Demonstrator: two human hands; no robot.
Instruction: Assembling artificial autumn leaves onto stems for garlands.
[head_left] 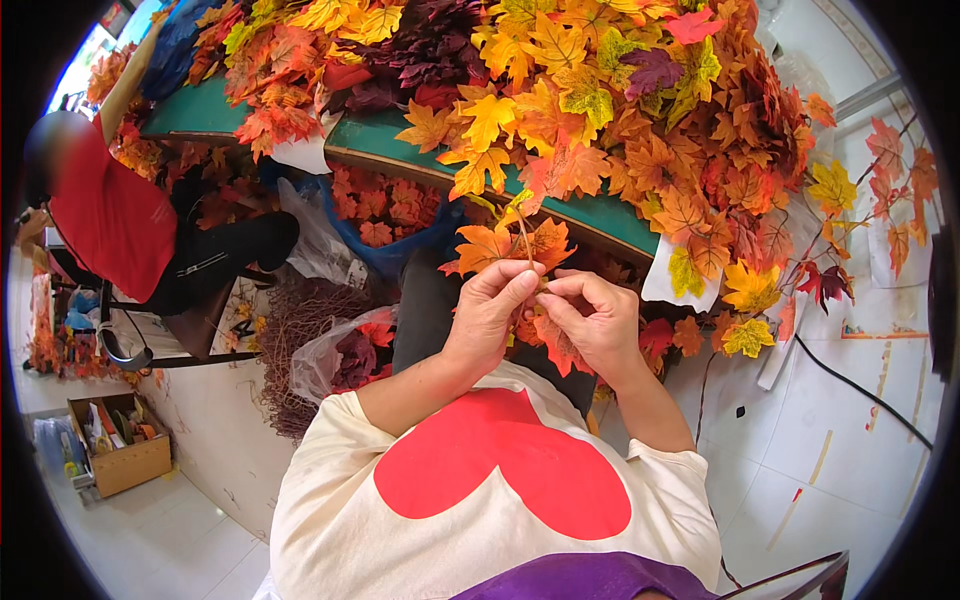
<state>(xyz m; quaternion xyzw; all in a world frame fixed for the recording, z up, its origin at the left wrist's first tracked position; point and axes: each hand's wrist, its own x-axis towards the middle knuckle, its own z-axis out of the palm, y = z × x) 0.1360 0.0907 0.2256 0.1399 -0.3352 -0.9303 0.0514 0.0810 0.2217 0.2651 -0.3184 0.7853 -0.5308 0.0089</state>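
Head view: leaf stem [527,242] between fingers [515,290]

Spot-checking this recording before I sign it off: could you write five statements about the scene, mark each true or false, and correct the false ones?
1. The left hand and right hand have their fingertips at a thin stem. True.
2. The co-worker at the left wears a blue top. False: the red top is what they wear.
3. The tabletop is green where it shows. True.
4. The cardboard box sits on the tabletop. False: the box stands on the floor.
5. The heaped leaves are all purple. False: many are orange, yellow or red.
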